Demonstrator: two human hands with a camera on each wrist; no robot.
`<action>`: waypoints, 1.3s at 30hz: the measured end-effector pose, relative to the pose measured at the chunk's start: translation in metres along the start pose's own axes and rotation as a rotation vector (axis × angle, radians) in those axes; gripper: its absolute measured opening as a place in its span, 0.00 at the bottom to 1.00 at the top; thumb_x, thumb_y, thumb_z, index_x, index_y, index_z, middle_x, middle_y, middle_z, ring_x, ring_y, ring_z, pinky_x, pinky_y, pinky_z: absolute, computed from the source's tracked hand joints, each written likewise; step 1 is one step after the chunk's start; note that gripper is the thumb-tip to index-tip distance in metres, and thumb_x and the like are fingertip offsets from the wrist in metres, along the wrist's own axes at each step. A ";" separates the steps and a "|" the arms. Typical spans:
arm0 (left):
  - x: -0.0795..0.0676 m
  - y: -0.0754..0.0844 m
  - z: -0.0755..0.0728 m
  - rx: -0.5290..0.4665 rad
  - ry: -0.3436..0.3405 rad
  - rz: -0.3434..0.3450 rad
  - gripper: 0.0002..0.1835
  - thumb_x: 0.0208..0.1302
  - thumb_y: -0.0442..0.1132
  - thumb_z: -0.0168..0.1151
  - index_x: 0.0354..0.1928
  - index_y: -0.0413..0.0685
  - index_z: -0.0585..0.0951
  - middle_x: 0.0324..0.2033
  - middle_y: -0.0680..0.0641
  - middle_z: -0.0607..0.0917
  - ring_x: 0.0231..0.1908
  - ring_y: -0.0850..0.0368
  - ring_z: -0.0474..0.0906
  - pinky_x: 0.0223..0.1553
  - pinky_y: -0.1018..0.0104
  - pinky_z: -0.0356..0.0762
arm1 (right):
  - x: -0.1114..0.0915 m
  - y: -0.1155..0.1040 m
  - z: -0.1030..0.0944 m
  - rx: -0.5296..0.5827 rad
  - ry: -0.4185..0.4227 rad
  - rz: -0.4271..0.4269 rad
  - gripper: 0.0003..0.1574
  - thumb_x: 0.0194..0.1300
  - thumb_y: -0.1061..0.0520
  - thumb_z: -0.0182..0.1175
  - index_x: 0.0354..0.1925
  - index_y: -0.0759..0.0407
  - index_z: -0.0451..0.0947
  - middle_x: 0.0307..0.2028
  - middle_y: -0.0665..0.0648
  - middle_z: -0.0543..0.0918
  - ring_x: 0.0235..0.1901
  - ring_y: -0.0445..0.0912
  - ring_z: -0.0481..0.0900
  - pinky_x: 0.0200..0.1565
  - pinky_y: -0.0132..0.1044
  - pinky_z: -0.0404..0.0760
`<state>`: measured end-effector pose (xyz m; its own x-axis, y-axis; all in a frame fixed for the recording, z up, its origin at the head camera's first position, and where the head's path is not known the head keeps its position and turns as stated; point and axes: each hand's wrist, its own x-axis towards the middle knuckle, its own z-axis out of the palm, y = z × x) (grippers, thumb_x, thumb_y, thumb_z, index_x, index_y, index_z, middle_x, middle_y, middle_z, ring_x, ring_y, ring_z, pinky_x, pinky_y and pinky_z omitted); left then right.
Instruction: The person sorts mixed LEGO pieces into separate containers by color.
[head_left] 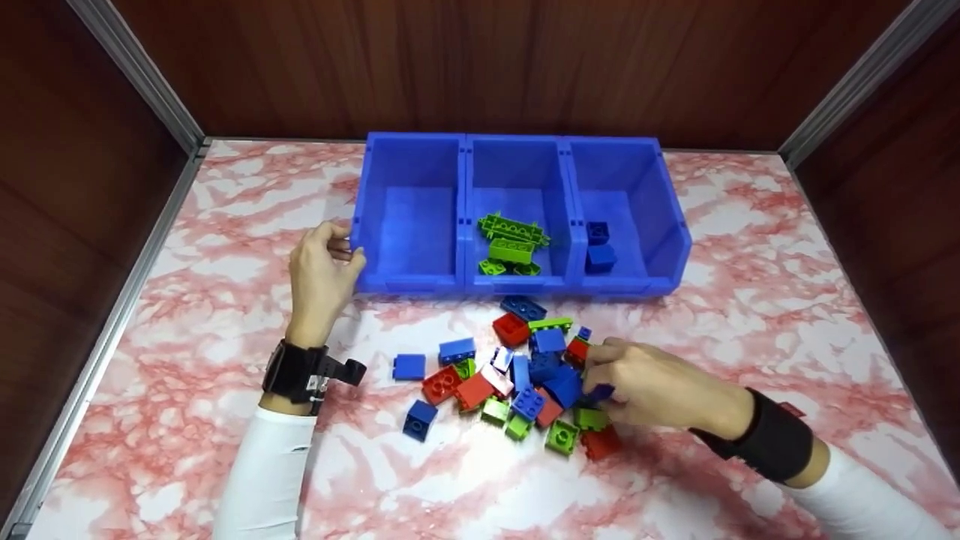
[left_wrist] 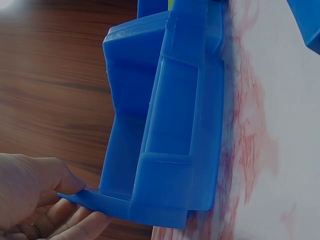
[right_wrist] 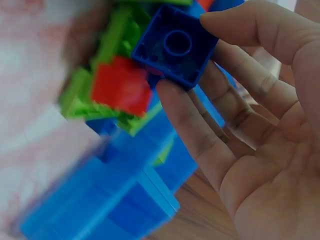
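Note:
My left hand (head_left: 322, 270) pinches the left side rim of a blue three-compartment bin (head_left: 412, 286); in the left wrist view the thumb lies on one side of the rim (left_wrist: 107, 202), the fingers on the other. A dark blue square brick (right_wrist: 176, 44) is held between the thumb and fingers of my right hand (head_left: 656, 386), its hollow underside showing in the right wrist view. That hand is at the right edge of a loose pile of red, green, blue and white bricks (head_left: 529, 403) in front of the bin.
Several green pieces (head_left: 512, 250) lie in the middle compartment, and two blue bricks (head_left: 600, 259) in the right one. Left of the pile, a blue brick (head_left: 409, 367) and a dark blue brick (head_left: 419, 420) lie apart. Brown wood-grain panels (head_left: 480, 67) enclose the marbled table (head_left: 187, 337).

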<state>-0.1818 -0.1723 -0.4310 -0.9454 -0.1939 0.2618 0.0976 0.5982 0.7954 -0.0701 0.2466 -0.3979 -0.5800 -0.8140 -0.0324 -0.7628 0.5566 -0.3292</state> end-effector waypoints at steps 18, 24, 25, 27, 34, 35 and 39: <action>0.000 -0.002 0.000 -0.004 -0.001 0.002 0.15 0.64 0.27 0.67 0.52 0.29 0.81 0.48 0.32 0.86 0.47 0.39 0.85 0.54 0.50 0.86 | 0.026 0.064 -0.077 -0.042 0.259 0.139 0.14 0.53 0.71 0.75 0.41 0.63 0.90 0.38 0.57 0.88 0.39 0.50 0.88 0.39 0.42 0.93; 0.000 -0.001 0.000 -0.008 0.000 0.003 0.16 0.64 0.27 0.67 0.53 0.29 0.81 0.48 0.32 0.85 0.47 0.38 0.84 0.54 0.50 0.85 | 0.040 0.095 -0.077 -0.049 0.262 0.223 0.13 0.54 0.71 0.74 0.40 0.65 0.90 0.39 0.61 0.88 0.37 0.52 0.88 0.38 0.48 0.91; 0.000 -0.001 0.000 -0.007 0.000 0.002 0.16 0.64 0.27 0.67 0.53 0.29 0.81 0.48 0.32 0.86 0.47 0.38 0.85 0.54 0.50 0.85 | 0.041 0.099 -0.076 -0.049 0.257 0.240 0.13 0.53 0.70 0.74 0.40 0.66 0.90 0.39 0.61 0.88 0.38 0.52 0.88 0.38 0.48 0.91; 0.000 -0.001 0.001 -0.009 0.000 0.000 0.16 0.64 0.27 0.67 0.53 0.29 0.81 0.48 0.32 0.86 0.47 0.39 0.85 0.55 0.50 0.85 | 0.044 0.107 -0.073 -0.042 0.239 0.281 0.13 0.53 0.70 0.75 0.40 0.66 0.90 0.39 0.61 0.89 0.39 0.54 0.88 0.40 0.49 0.90; 0.001 0.000 0.000 0.010 0.011 0.012 0.14 0.64 0.28 0.66 0.51 0.30 0.82 0.47 0.33 0.87 0.46 0.38 0.86 0.54 0.49 0.84 | 0.053 0.126 -0.063 -0.037 0.222 0.473 0.14 0.49 0.68 0.72 0.39 0.65 0.91 0.41 0.65 0.92 0.45 0.60 0.90 0.47 0.58 0.90; 0.000 0.000 0.000 0.012 0.014 0.014 0.14 0.64 0.28 0.66 0.51 0.30 0.82 0.46 0.33 0.87 0.46 0.38 0.85 0.54 0.49 0.84 | 0.055 0.127 -0.063 -0.044 0.221 0.499 0.14 0.47 0.67 0.72 0.37 0.65 0.91 0.39 0.64 0.93 0.43 0.59 0.90 0.46 0.58 0.90; 0.000 -0.001 0.000 0.013 0.019 0.019 0.15 0.64 0.28 0.67 0.51 0.30 0.82 0.46 0.33 0.87 0.46 0.38 0.85 0.54 0.49 0.83 | 0.060 0.130 -0.061 -0.054 0.211 0.565 0.09 0.44 0.69 0.70 0.29 0.63 0.91 0.30 0.62 0.91 0.32 0.55 0.86 0.37 0.55 0.89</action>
<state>-0.1823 -0.1727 -0.4319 -0.9375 -0.1972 0.2867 0.1108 0.6120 0.7831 -0.2218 0.2804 -0.3854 -0.9396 -0.3423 0.0008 -0.3301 0.9054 -0.2669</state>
